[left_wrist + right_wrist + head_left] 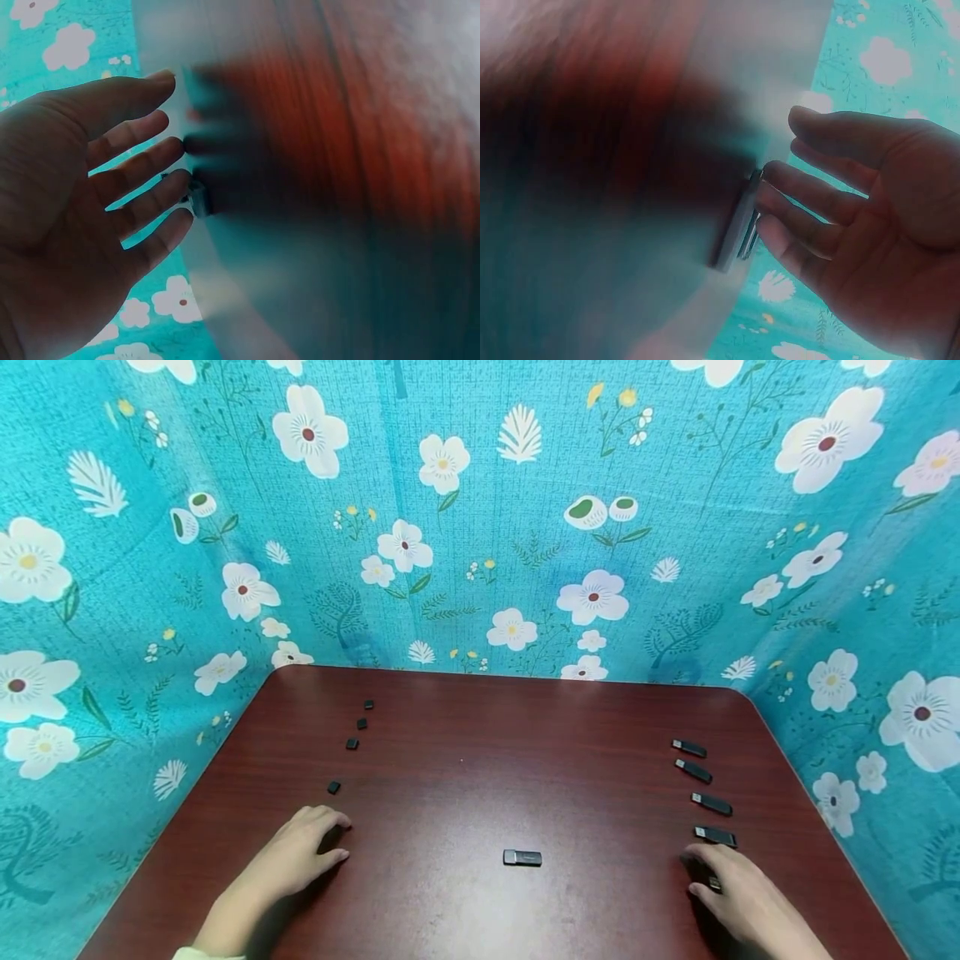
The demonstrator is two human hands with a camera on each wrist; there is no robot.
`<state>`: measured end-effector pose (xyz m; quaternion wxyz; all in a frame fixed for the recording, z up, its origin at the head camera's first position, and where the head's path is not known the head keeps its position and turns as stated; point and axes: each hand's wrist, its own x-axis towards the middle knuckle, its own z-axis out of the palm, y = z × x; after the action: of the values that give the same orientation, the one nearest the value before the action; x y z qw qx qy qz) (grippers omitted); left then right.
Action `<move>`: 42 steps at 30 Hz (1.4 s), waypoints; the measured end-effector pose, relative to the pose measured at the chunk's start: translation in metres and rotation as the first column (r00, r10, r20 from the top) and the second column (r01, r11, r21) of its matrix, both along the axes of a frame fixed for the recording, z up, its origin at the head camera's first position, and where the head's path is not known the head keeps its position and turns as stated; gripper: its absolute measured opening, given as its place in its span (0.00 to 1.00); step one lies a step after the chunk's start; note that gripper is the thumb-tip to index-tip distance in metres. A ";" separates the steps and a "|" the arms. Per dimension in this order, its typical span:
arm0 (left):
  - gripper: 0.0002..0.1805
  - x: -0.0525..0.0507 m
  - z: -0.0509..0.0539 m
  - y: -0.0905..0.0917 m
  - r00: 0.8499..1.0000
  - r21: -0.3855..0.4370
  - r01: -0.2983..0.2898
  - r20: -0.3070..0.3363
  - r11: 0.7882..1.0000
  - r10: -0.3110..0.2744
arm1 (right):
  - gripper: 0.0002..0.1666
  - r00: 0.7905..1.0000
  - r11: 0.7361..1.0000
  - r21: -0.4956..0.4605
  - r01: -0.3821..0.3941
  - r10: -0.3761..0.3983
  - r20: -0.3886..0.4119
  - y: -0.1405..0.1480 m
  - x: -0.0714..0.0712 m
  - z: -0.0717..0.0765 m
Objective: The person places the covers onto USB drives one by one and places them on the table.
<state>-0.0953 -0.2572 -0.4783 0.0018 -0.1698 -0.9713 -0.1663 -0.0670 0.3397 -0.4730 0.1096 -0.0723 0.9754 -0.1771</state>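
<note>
My left hand (288, 856) hovers low at the left of the table or rests on it, with thumb and fingers apart and nothing between them. Just beyond its fingertips is a small black cap (333, 787), with several more caps (352, 744) in a line behind it. My right hand (731, 893) is at the right, fingers loosely bent and thumb apart. Partly hidden beneath it, a metal USB plug (715, 885) shows. Beyond that hand, several uncapped USB sticks (716, 837) lie in a column. One capped USB stick (522, 857) lies between the hands.
The dark red wooden table (465, 760) has rounded far corners. A blue flowered curtain (465, 568) hangs close behind it and along both sides. Both wrist views are dim and blurred over the tabletop.
</note>
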 end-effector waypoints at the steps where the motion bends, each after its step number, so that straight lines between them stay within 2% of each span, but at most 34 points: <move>1: 0.17 0.000 0.000 -0.001 1.000 -0.001 -0.004 0.002 1.000 0.004 | 0.22 1.000 1.000 0.000 0.000 0.000 0.002 0.002 0.000 0.000; 10: 0.17 0.003 0.004 -0.010 0.998 0.007 -0.031 0.054 0.999 0.031 | 0.23 0.997 0.999 0.006 0.039 -0.039 0.060 0.015 0.003 -0.002; 19: 0.17 0.006 0.003 -0.018 0.997 0.009 -0.044 0.066 0.999 0.043 | 0.25 0.988 0.998 0.055 0.039 -0.046 0.146 0.027 0.004 -0.004; 24: 0.17 0.007 0.004 -0.023 0.993 0.010 -0.062 0.096 0.998 0.061 | 0.24 0.992 0.998 0.058 0.026 -0.033 0.118 0.034 0.007 -0.007; 32: 0.14 0.009 0.002 -0.029 0.997 0.011 -0.067 0.036 0.998 0.067 | 0.22 0.997 0.995 0.100 0.022 -0.029 0.071 0.040 0.011 -0.011; 42: 0.10 0.008 -0.003 -0.031 0.996 0.007 -0.083 0.043 0.997 0.082 | 0.14 0.998 0.994 0.108 0.029 -0.034 0.047 0.038 0.012 -0.009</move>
<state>-0.0878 -0.2878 -0.4814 -0.0113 -0.1259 -0.9766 -0.1738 -0.0552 0.3778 -0.4824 0.1341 -0.0465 0.9816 -0.1279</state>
